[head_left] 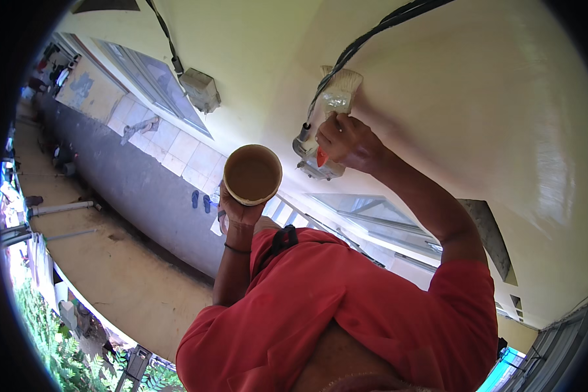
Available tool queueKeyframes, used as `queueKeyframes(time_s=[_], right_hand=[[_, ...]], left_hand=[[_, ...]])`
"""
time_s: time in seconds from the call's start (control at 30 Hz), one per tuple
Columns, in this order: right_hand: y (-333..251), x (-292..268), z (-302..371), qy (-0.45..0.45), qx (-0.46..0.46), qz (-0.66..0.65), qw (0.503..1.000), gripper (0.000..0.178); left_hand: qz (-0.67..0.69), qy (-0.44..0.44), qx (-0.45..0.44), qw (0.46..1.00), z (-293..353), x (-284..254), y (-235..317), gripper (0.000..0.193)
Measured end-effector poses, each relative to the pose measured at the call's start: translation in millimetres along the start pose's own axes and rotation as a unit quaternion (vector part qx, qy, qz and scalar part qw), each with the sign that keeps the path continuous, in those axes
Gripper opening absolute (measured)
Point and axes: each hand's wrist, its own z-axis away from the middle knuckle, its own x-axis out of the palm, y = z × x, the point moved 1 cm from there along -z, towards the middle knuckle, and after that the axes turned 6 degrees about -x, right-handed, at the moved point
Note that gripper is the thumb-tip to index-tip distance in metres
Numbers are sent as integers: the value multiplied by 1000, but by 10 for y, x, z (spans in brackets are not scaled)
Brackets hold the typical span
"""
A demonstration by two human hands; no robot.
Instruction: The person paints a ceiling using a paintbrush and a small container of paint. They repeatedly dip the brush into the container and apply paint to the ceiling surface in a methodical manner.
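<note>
My right hand [351, 140] is closed round the red handle of a wide paintbrush [340, 85]. Its pale bristles point up against the cream wall [438, 85], beside a black cable. In my left hand [243, 210] is a round, beige-rimmed paint pot [252, 174], held from below and tilted so its opening faces me. Inside it shows a brownish tan surface; whether that is liquid I cannot tell. My left fingers are mostly hidden behind the pot.
A twisted black cable [379, 29] runs to a grey box [320, 168] just below my right hand. Another box [200, 90] juts from the wall to the left. There are windows [157, 81], sandals [200, 200] on the grey floor [130, 176], and plants [42, 333] at lower left.
</note>
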Motion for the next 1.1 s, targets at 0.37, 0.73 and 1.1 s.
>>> queueKeyframes(time_s=[0.37,0.73,1.1], right_hand=[[-442,-252,82,5,138,-224,965,22],[1360,-2152,-159,319,390,-250,827,18],[878,-1975,-254,86,178,88,976,27]], left_hand=[[-11,89,37,995,101,113,36,63],[-4,-13,-21,1000,-109,64,-88,62],[-1,-14,-7,1000,-117,-51,-76,62]])
